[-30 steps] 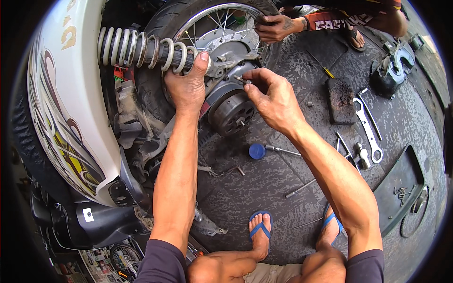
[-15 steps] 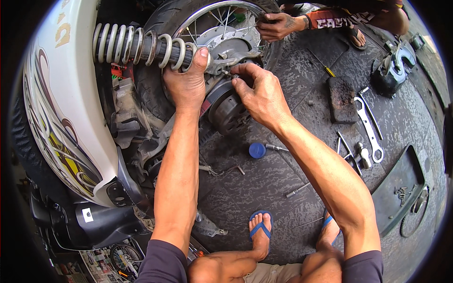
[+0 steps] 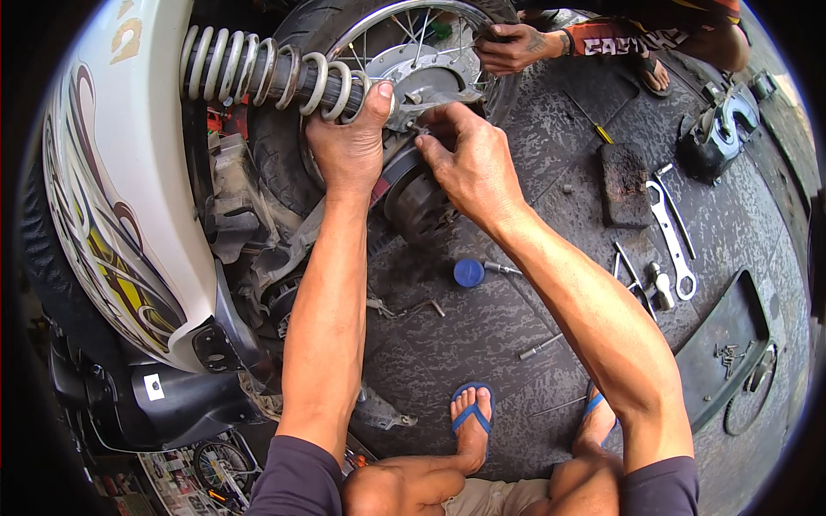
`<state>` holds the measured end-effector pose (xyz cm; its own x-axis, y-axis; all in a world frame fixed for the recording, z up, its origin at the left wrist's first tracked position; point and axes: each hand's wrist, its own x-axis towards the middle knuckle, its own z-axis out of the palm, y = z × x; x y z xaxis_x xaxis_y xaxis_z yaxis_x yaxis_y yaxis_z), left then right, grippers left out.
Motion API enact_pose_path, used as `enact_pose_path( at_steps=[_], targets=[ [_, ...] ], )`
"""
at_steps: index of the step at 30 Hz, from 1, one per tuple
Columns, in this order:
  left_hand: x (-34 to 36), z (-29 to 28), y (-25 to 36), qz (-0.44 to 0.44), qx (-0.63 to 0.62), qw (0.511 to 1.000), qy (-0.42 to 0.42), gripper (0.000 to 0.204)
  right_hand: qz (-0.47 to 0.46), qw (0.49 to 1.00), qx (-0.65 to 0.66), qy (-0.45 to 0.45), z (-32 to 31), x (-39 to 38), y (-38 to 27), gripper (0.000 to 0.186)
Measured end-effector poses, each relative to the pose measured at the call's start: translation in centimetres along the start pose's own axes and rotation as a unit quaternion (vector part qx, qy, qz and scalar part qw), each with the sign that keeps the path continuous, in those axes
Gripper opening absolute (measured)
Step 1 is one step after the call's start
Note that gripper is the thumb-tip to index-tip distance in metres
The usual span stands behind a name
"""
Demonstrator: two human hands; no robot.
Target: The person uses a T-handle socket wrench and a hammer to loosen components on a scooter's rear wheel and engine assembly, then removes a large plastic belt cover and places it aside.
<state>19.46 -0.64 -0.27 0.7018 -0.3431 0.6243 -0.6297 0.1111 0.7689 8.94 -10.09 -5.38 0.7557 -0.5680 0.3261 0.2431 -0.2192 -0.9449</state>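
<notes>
My left hand [image 3: 344,146] grips the lower end of a coil-spring shock absorber [image 3: 258,77], thumb on top beside a metal mounting bracket [image 3: 413,117]. In my right hand [image 3: 465,159], fingertips pinch a small metal bolt [image 3: 415,129] at that bracket, where the shock's end meets it; the exact fit is hidden. Below lies a dark round clutch housing [image 3: 413,206]. Behind are the rear wheel with spoked rim [image 3: 361,27] and the white decorated body panel [image 3: 129,189] of a scooter.
Another person's hand [image 3: 508,47] holds the tire at top. On the floor are a screwdriver [image 3: 601,132], dark block [image 3: 624,185], wrench [image 3: 667,241], several socket tools [image 3: 637,284], blue cap [image 3: 469,273], tray with bolts [image 3: 705,370] and metal cover [image 3: 714,138]. My feet [image 3: 471,421] are below.
The shock's lower end and my left hand have shifted slightly up and right. My right hand with the bolt has moved left and up, closer against the bracket.
</notes>
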Motion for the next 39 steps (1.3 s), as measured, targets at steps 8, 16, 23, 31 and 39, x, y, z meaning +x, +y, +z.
enact_pose_path(
  at_steps=[8, 16, 23, 31, 39],
  targets=[
    [0.3, -0.5, -0.8, 0.008, 0.024, 1.000, -0.002, 0.033, -0.036, 0.983, -0.179, 0.003, 0.9, 0.5, -0.4, 0.025],
    [-0.6, 0.3, 1.8, -0.059, 0.160, 0.985, 0.025, 0.050, -0.109, 0.978, -0.161, -0.073, -5.6, -0.7, 2.9, 0.029],
    [-6.8, 0.3, 9.0, -0.122, 0.178, 0.976, -0.012, 0.071, -0.036, 0.683, -0.521, -0.511, -15.5, -23.8, 12.6, 0.017],
    [-13.8, 1.5, 12.7, -0.191, 0.161, 0.960, -0.123, 0.036, -0.126, 0.673, -0.515, -0.515, -16.7, -24.5, 13.2, 0.014],
    [-17.4, 1.6, 8.3, -0.453, 0.116, 0.867, -0.170, 0.038, 0.122, 0.961, -0.188, -0.160, -18.8, -16.1, 10.6, 0.029]
  ],
)
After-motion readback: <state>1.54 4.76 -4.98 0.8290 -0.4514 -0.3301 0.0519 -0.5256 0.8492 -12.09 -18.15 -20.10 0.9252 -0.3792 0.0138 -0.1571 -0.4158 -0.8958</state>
